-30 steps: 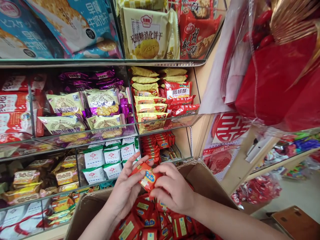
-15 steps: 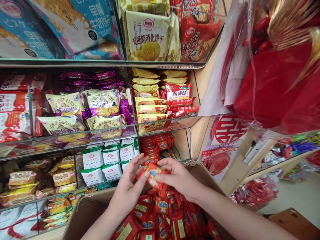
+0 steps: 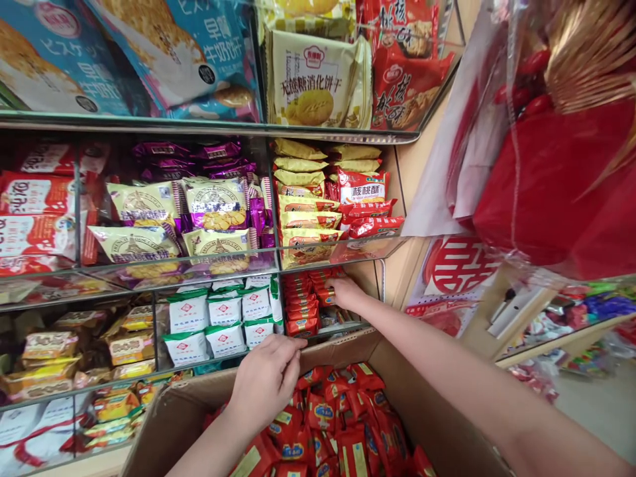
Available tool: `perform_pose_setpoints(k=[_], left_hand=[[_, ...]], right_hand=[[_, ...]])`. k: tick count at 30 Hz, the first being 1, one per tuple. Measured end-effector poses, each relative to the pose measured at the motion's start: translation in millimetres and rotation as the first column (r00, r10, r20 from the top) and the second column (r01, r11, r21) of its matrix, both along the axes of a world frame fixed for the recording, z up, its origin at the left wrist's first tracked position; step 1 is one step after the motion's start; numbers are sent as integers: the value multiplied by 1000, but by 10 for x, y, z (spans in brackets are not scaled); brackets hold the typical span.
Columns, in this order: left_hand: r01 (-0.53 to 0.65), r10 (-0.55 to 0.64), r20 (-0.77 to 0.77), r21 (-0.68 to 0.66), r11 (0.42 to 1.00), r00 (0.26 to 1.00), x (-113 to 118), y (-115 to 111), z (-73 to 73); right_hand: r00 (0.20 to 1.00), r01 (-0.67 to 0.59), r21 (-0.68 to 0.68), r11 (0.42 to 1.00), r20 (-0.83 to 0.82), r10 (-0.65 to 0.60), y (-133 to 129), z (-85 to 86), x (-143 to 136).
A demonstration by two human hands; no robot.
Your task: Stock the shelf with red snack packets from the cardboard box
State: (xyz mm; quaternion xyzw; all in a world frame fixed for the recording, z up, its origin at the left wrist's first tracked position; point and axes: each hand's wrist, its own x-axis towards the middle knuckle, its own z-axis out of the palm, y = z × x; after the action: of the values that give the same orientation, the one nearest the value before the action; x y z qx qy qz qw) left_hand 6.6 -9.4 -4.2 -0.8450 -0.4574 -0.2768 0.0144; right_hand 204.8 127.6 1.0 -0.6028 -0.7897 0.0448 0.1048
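My right hand (image 3: 345, 293) reaches into a lower shelf compartment, its fingers closed on a small red snack packet (image 3: 326, 297). Beside that packet, similar red packets (image 3: 302, 311) are stacked in a column at the compartment's left side. My left hand (image 3: 268, 376) hovers over the back left of an open cardboard box (image 3: 412, 387), close to the shelf front. Its fingers are curled together, and whatever they may hold is hidden. Many loose red packets (image 3: 322, 412) fill the box below both hands.
White-and-green packets (image 3: 226, 338) fill the compartment on the left. Above are red and yellow walnut cookie packs (image 3: 365, 189) behind a clear shelf front (image 3: 342, 252). A red plastic-wrapped decoration (image 3: 551, 192) hangs at the right, beside the wooden shelf side (image 3: 422, 172).
The red packet that both hands held over the box is now in the shelf compartment with my right hand. My left hand has let go and dropped slightly, its fingers curling.
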Motion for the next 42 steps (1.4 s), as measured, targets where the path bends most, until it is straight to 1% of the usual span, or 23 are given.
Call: perform_pose_setpoints(k=[5, 9, 13, 19, 25, 32, 35, 37, 38, 39, 40, 41, 42], left_hand=[[-14, 14, 7, 20, 1000, 1000, 19, -11, 2], [-19, 18, 16, 38, 999, 1000, 36, 7, -1], [-18, 17, 11, 54, 998, 1000, 47, 18, 6], [-24, 24, 10, 35, 999, 1000, 47, 19, -4], [-7, 7, 8, 27, 1000, 1000, 43, 15, -21], [-5, 4, 16, 51, 999, 1000, 39, 20, -31], [-1, -1, 27, 63, 998, 1000, 23, 15, -44], [8, -9, 25, 66, 998, 1000, 13, 13, -47], [10, -12, 23, 68, 998, 1000, 9, 13, -46], [13, -15, 20, 70, 997, 1000, 7, 15, -45], [14, -15, 16, 72, 997, 1000, 6, 17, -43], [14, -15, 11, 76, 997, 1000, 6, 19, -41], [13, -14, 7, 80, 997, 1000, 6, 20, -39]], right_hand=[[995, 36, 47, 998, 86, -40, 36, -13, -64], [987, -22, 42, 999, 162, 15, 79, -57, -83], [977, -75, 80, 994, 206, 57, 141, -97, -110], [970, -98, 122, 988, 232, 68, 183, -128, -154], [976, -86, 163, 983, 210, 51, 121, -153, -107], [992, -29, 190, 981, 124, 5, 80, -143, -65], [996, -37, 212, 977, 82, 20, 54, -57, -60], [998, -48, 229, 972, 55, 36, -57, 48, -57], [998, -66, 251, 966, 27, 62, -161, 102, -56], [993, -113, 287, 951, -1, 119, -299, 148, -55], [976, -198, 336, 921, -18, 217, -468, 176, -57], [934, -326, 391, 861, -10, 358, -662, 179, -62], [852, -488, 431, 759, 46, 521, -867, 150, -72]])
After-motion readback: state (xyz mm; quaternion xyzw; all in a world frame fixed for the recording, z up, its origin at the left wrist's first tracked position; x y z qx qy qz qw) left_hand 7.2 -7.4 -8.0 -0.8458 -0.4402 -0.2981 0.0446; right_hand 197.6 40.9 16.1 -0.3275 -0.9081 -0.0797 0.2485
